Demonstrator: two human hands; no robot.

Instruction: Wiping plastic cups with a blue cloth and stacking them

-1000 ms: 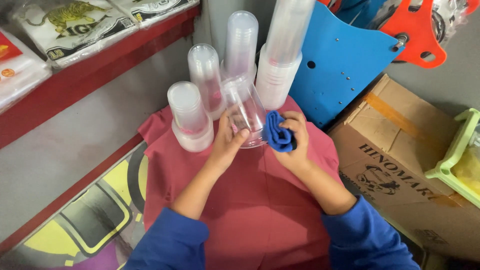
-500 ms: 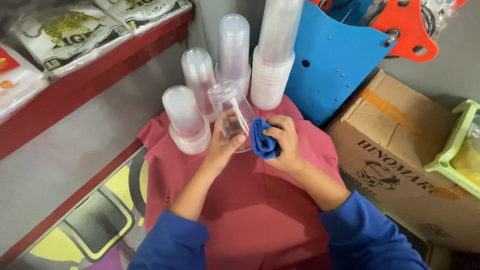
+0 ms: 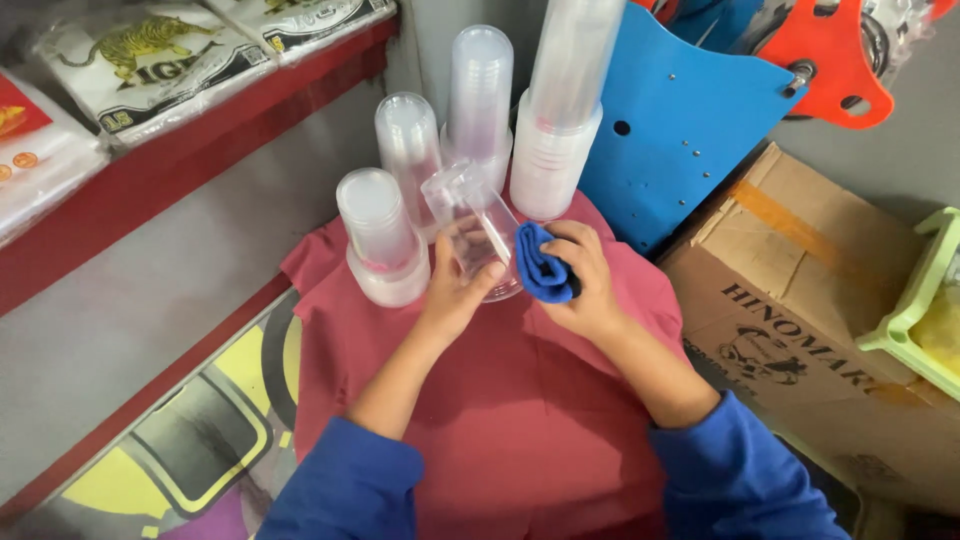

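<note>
our left hand point(image 3: 455, 290) grips clear cup point(image 3: 475, 235) tipped, so it stays put | right hand point(image 3: 580, 285) squeezes blue cloth point(image 3: 540, 265) vs cup's side | cup stacks point(image 3: 480, 95) upside down behind, on red cloth point(image 3: 520, 400)

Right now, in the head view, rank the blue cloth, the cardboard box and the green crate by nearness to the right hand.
1. Blue cloth: held in the right hand.
2. Cardboard box: to the hand's right.
3. Green crate: at the far right edge.
</note>
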